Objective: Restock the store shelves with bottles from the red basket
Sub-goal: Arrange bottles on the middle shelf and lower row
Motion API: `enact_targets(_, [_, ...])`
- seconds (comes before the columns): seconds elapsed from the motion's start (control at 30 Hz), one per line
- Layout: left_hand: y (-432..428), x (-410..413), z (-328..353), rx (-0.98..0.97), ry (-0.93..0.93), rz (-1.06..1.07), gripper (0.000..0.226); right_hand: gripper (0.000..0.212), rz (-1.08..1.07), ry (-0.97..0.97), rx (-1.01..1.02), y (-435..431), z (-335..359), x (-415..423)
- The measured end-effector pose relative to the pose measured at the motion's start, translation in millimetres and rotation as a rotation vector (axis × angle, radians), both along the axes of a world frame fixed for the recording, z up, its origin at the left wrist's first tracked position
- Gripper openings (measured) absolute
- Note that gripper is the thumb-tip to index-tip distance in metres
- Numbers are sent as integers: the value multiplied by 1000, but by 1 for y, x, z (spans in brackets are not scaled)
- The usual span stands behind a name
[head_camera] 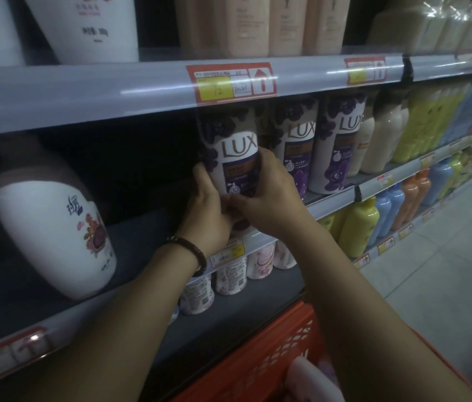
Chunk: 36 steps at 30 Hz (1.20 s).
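Purple-and-white plastic LUX bottle [236,158], centre of the frame: upright, under the lip of the grey upper shelf rail [84,97], at the front edge of the dark middle shelf [136,239]. My hands hide its base, so whether it already rests on the shelf cannot be told.

My left hand [207,216], with a dark beaded bracelet [191,250] at the wrist, grips the bottle's lower left side. My right hand [269,198] wraps its lower right side, fingers curled round the label.

Step in hand, as I judge it: placing one bottle beside its kind. Two matching LUX bottles [298,146] stand just to its right. The next move calls for sliding the bottle back into line, label forward, then letting go.

Surroundings: the red plastic basket [258,358] sits at lower centre, with a pale pink bottle [313,378] showing in it, so stock remains. A large white floral bottle [52,219] stands at centre left, well apart across a dark gap. Small white floral bottles [229,277] fill the shelf below.

Obstacles: the low upper rail leaves little headroom, and the neighbouring bottles could be knocked.
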<state>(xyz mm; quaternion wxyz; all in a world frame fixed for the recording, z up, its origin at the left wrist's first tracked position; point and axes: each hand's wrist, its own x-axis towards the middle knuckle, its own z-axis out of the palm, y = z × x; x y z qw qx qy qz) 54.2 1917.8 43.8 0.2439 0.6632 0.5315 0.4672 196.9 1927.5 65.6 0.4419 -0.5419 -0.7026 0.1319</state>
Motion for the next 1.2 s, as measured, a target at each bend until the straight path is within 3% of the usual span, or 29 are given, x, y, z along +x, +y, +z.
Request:
enact_targets(0.27, [3, 6, -4, 42, 37, 3, 101, 84, -47, 60, 21, -2, -6, 8])
enact_targets(0.5, [-5, -5, -6, 24, 106, 50, 95, 93, -84, 24, -69, -8, -14, 8])
enact_targets(0.6, [-9, -6, -6, 29, 140, 71, 87, 86, -91, 40, -88, -10, -17, 9])
enact_targets(0.87, [-11, 0, -5, 64, 52, 79, 75, 85, -111, 78, -109, -12, -16, 9])
enact_targets(1.2, [-4, 13, -11, 101, 10, 71, 77, 85, -169, 119, -128, -9, -18, 15])
